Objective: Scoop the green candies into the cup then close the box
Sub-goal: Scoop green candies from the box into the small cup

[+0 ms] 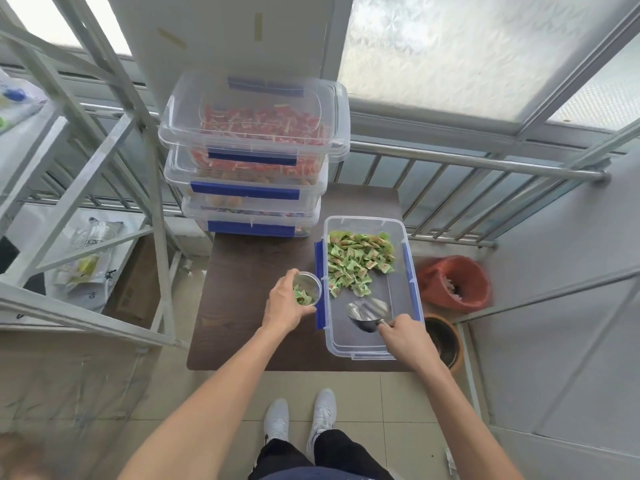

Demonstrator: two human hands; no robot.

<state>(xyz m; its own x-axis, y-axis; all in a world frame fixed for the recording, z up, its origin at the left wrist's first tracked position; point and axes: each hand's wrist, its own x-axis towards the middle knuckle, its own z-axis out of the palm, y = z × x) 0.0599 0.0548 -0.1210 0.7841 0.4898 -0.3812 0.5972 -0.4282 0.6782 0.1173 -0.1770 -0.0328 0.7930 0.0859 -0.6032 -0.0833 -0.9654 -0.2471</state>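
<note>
An open clear plastic box (pixel 398 344) with blue clips stands on the right of a small dark table (pixel 249 268). Green wrapped candies (pixel 356 263) fill its far half. My right hand (pixel 405 336) grips the handle of a metal scoop (pixel 369 313), whose empty bowl lies in the near half of the box, short of the candies. My left hand (pixel 285 303) holds a small clear cup (pixel 308 289) just left of the box's rim; a few green candies sit in it. No lid for the box is in sight.
Three closed clear boxes (pixel 252 161) with red, orange and mixed candies are stacked at the table's back left. A metal shelf frame (pixel 104 174) stands at left. A red bucket (pixel 453 284) and a dark pot (pixel 445 341) sit on the floor right of the table, below a railing.
</note>
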